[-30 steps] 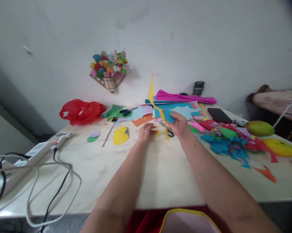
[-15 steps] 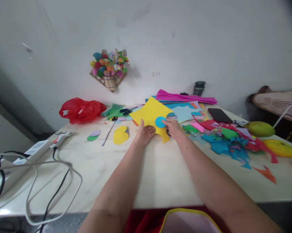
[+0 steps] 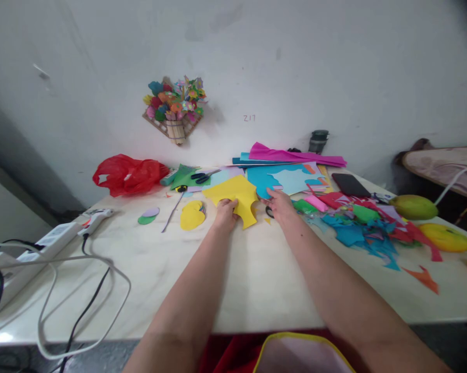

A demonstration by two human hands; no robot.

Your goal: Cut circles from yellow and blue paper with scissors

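Note:
My left hand (image 3: 226,213) is closed on a yellow sheet (image 3: 231,189) of craft paper or foam with curved cut-outs along its near edge. My right hand (image 3: 282,204) is at the sheet's right, fingers pinched at a blue paper circle (image 3: 263,192). The circle's outline blends into a blue sheet (image 3: 256,176) behind it. Beside the right fingers lies a black ring-shaped thing (image 3: 269,211), partly hidden by the hand. A small yellow scrap (image 3: 268,221) lies near it. Left of my left hand rests a pile of yellow rounded cut-outs (image 3: 192,216).
Scissors (image 3: 205,176), a red plastic bag (image 3: 130,175) and green and lilac discs (image 3: 148,216) are on the left. Coloured scraps (image 3: 365,228), a phone (image 3: 350,185) and mangoes (image 3: 445,237) lie right. A power strip (image 3: 48,243) with looping cables occupies the left edge.
The yellow sheet has come down and left, now gripped by my left hand, which was open beneath it. My right hand has moved slightly right, uncovering the blue sheet behind.

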